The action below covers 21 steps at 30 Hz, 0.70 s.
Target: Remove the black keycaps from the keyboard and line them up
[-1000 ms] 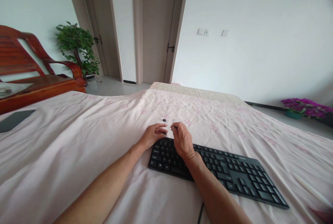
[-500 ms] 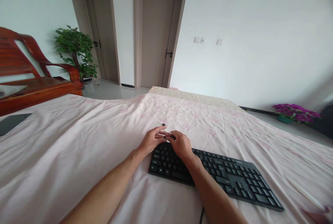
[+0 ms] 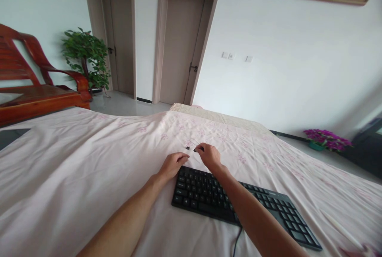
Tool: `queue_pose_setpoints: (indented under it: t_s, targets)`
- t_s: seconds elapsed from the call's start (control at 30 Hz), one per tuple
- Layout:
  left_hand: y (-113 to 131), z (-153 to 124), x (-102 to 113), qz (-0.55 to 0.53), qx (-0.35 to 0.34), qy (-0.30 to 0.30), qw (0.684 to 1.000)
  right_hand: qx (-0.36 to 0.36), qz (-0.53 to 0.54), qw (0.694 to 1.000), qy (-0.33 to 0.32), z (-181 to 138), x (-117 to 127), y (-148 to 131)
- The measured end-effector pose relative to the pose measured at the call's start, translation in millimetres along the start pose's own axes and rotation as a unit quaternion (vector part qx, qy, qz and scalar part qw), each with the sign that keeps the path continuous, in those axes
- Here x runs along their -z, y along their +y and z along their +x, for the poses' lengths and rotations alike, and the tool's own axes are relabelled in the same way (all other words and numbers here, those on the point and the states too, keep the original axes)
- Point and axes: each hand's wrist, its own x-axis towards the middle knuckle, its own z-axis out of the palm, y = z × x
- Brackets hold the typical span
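Note:
My right hand (image 3: 209, 156) is closed on a thin wire keycap puller (image 3: 195, 142), its wire loops pointing up and left from my fingertips. A small black piece, seemingly a keycap (image 3: 195, 150), is right at these fingertips; whether it is held or lies on the cloth is unclear. Left of it, a black keycap (image 3: 188, 148) rests on the cloth. My left hand (image 3: 174, 163) lies low by the top left corner of the black keyboard (image 3: 203, 191), fingers reaching right with nothing visible in them. My right forearm covers part of the keys.
The pale pink floral cloth (image 3: 119, 169) is wrinkled around the keyboard. A black cable (image 3: 237, 241) runs from its front edge. A dark flat device (image 3: 12, 137) lies at the far left, a pale stick-like item (image 3: 342, 227) at the lower right. A wooden bench (image 3: 44, 94) stands beyond.
My hands have come apart. My right hand has moved slightly up and right with the keycap puller, and my left hand has drawn back from it. The view has tilted upward.

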Motion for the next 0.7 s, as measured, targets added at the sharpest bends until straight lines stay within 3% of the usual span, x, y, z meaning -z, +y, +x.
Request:
queue_pose_setpoints:
  t_s: [0.27, 0.7]
  targets:
    - [-4, 1, 0, 0.021, -0.015, 0.003, 1.000, -0.042, -0.040, 0.998, -0.028, 20, -30, 11]
    - [-4, 2, -1, 0.043, -0.014, 0.008, 0.999, -0.036, -0.062, 0.995, -0.065, 30, -41, 10]
